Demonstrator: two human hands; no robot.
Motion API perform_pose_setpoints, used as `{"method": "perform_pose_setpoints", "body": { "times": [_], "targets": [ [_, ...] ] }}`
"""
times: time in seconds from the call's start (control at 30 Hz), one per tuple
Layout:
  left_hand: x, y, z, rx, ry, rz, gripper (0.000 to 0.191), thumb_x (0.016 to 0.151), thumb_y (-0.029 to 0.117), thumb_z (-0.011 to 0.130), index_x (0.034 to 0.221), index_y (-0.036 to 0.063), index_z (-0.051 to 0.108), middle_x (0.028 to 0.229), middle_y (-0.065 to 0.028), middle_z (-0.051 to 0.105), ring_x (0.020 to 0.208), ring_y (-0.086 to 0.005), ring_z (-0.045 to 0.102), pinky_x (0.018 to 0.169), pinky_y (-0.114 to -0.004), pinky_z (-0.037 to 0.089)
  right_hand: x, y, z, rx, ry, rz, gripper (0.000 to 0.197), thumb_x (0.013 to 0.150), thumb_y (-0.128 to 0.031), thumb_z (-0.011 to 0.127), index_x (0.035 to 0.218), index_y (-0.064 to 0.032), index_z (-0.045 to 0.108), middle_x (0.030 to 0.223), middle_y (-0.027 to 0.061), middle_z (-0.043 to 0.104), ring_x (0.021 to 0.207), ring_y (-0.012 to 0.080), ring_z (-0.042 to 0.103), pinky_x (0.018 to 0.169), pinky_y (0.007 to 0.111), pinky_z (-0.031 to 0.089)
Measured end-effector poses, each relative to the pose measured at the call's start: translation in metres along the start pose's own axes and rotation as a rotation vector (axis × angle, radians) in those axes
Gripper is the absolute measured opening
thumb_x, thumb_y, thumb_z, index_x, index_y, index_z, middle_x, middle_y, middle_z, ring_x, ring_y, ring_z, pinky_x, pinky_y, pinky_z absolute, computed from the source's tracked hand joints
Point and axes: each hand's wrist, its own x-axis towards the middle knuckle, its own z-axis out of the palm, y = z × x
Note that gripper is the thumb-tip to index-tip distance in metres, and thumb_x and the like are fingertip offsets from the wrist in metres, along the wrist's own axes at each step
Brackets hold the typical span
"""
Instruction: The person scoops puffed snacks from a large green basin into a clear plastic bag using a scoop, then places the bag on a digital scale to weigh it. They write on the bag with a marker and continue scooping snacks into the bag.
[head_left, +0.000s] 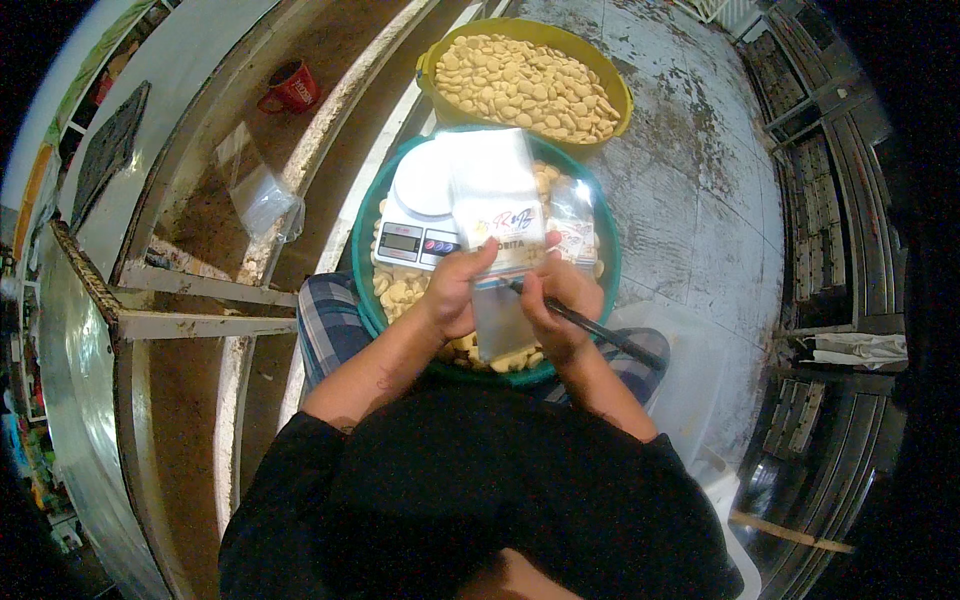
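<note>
My left hand (455, 289) pinches the left edge of a clear plastic bag (499, 330) with a printed label (501, 225), its thumb lying on the front. In my right hand (561, 300) is a slim black-handled tool (607, 336); its narrow tip lies against the bag below the label, and what kind of tool it is I cannot tell. Behind the bag, a white digital kitchen scale (420, 187) rests over a green tub (361, 277) of pale round biscuits (405, 291). More labelled plastic bags (574, 225) lie at the tub's right side.
Beyond the green tub stands a yellow tub (619, 71) full of the same biscuits (529, 86). Left are a worn wooden frame (330, 112), a red mug (291, 88) and a clear plastic bag (259, 191). Dark metal racks (817, 195) line the right, past the worn floor (697, 195).
</note>
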Motion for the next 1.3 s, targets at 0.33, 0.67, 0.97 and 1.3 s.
{"method": "perform_pose_setpoints", "body": {
  "times": [0.33, 0.67, 0.97, 1.3],
  "targets": [
    [-0.001, 0.003, 0.001, -0.024, -0.014, 0.013, 0.053, 0.092, 0.030, 0.035, 0.132, -0.0017, 0.024, 0.131, -0.0154, 0.039, 0.120, -0.0279, 0.040, 0.102, -0.041, 0.029, 0.000, -0.002, -0.002, -0.171, -0.085, 0.032, 0.017, 0.071, -0.008, 0.062, 0.058, -0.0053, 0.051, 0.061, 0.0093, 0.054, 0.055, 0.0278, 0.053, 0.052, 0.037, 0.044],
    [0.000, 0.002, 0.002, 0.002, 0.022, 0.020, 0.061, 0.089, 0.036, 0.040, 0.133, -0.0012, 0.021, 0.131, -0.0185, 0.038, 0.118, -0.0306, 0.042, 0.100, -0.043, 0.032, -0.007, 0.006, -0.005, -0.135, 0.027, 0.032, 0.012, 0.076, -0.004, 0.054, 0.065, -0.0012, 0.052, 0.064, 0.0119, 0.056, 0.053, 0.0242, 0.053, 0.053, 0.032, 0.043],
    [0.000, 0.002, -0.002, 0.003, -0.004, 0.011, 0.054, 0.092, 0.032, 0.033, 0.133, -0.0012, 0.021, 0.133, -0.0152, 0.037, 0.120, -0.0277, 0.039, 0.101, -0.041, 0.031, -0.003, -0.004, -0.003, -0.397, -0.072, 0.074, 0.008, 0.075, -0.005, 0.056, 0.070, -0.0015, 0.051, 0.061, 0.0113, 0.053, 0.056, 0.0258, 0.055, 0.054, 0.036, 0.045],
    [-0.014, -0.002, -0.017, 0.152, 0.298, -0.148, 0.042, 0.087, 0.021, 0.049, 0.122, -0.0015, 0.041, 0.116, -0.0148, 0.052, 0.105, -0.0262, 0.052, 0.090, -0.039, 0.042, -0.003, 0.025, 0.004, 0.033, 0.091, 0.260, 0.033, 0.071, -0.012, 0.071, 0.095, -0.0033, 0.049, 0.086, 0.0110, 0.054, 0.074, 0.0175, 0.054, 0.069, 0.028, 0.044]
  ]
}}
